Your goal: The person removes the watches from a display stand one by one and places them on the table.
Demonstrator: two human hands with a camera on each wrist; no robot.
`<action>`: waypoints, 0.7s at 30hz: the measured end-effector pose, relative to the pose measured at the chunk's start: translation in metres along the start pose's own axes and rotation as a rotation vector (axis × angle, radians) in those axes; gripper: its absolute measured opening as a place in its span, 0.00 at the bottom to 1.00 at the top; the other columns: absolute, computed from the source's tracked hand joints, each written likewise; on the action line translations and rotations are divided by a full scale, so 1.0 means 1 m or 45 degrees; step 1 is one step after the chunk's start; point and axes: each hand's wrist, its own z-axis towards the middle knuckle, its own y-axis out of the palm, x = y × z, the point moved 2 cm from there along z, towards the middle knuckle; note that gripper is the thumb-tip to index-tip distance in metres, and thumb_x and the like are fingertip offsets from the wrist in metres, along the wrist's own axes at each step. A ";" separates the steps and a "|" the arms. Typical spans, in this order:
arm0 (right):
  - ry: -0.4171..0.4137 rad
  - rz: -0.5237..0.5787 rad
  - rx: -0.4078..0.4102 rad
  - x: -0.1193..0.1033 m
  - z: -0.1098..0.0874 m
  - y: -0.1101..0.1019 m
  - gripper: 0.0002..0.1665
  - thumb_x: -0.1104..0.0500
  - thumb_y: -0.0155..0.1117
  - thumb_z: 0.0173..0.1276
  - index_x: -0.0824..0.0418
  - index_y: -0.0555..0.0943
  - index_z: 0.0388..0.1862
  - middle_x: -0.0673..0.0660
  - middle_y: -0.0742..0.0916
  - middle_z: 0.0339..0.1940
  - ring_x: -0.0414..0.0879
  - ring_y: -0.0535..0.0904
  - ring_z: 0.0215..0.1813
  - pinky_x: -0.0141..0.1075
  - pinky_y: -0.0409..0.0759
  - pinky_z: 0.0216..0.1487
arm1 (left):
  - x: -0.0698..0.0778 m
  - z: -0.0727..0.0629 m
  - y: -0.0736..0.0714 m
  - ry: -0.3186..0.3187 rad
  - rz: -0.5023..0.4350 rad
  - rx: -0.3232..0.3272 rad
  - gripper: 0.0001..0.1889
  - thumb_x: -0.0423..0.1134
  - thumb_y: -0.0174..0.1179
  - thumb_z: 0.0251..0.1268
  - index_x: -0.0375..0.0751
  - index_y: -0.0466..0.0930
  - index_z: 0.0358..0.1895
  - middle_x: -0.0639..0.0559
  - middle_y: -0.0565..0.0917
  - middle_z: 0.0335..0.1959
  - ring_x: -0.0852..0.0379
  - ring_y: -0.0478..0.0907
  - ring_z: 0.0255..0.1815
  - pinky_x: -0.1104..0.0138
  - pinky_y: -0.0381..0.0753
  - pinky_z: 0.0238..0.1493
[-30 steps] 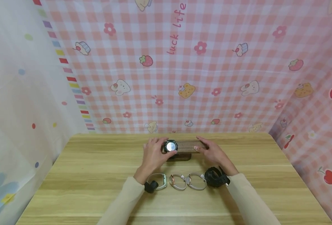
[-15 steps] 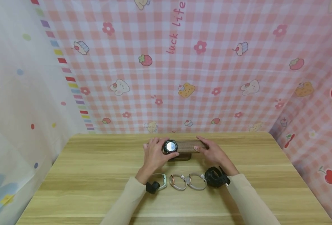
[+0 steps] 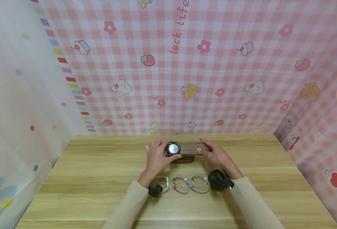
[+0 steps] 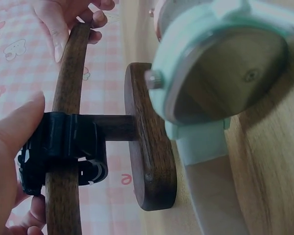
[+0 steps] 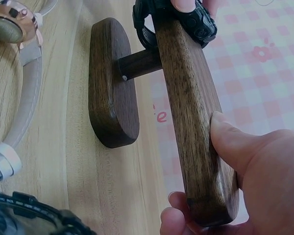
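Observation:
A black digital-style watch with a bright round face sits around the left part of a wooden watch stand's crossbar. My left hand holds this watch, thumb along its near side and fingers over the far side. In the left wrist view, the black watch's strap loops round the bar close to the post. My right hand grips the bar's right end; its thumb lies on the wood and fingertips curl beneath. The stand's rounded base rests on the table.
In front of the stand lies a row of watches: a small black one, a mint one, two with pale straps, including a rose-gold one, and a bulky black one under my right wrist. A checked cloth hangs behind the table.
My left hand and forearm have shifted very slightly to the right, the thumb reaching a little further along the watch's near side. The right hand keeps its place on the bar.

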 end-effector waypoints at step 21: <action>-0.007 -0.023 0.002 -0.001 -0.001 -0.001 0.38 0.47 0.58 0.75 0.57 0.60 0.78 0.69 0.66 0.75 0.67 0.58 0.75 0.61 0.57 0.72 | -0.002 -0.005 -0.007 -0.006 -0.056 0.075 0.36 0.58 0.79 0.40 0.47 0.83 0.56 0.48 0.81 0.42 0.49 0.70 0.45 0.53 0.59 0.45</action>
